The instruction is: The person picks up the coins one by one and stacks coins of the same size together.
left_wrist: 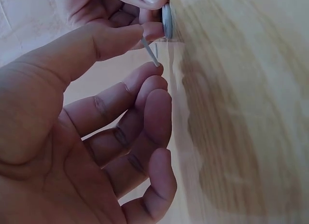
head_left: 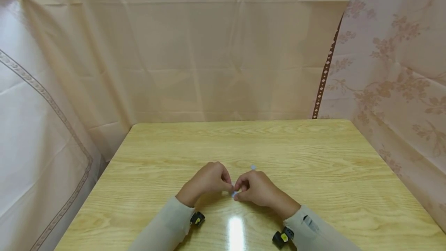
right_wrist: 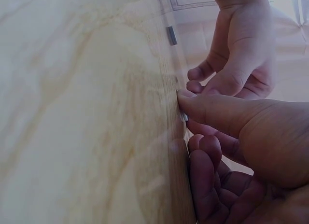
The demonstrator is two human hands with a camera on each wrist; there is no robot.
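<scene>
My left hand point(left_wrist: 96, 103) pinches a thin, flat, pale grey piece point(left_wrist: 151, 51) edge-on between thumb and forefinger, its other fingers loosely bent. Close against it, my right hand point(head_left: 259, 189) pinches a small bluish-grey piece point(left_wrist: 167, 22) with rounded edges, low over the wooden table point(head_left: 156, 146). From the right wrist view, the thumb covers most of that piece, and only a sliver shows under its tip. In the head view a bit of light blue point(head_left: 234, 194) appears between the two hands' fingertips.
Another small light-blue piece point(head_left: 253, 167) lies flat on the table just beyond the right hand. A beige curtain point(head_left: 223, 57) hangs behind the table's far edge, with patterned cloths on both sides. Dark wrist cameras point(head_left: 197, 219) sit at both sleeves.
</scene>
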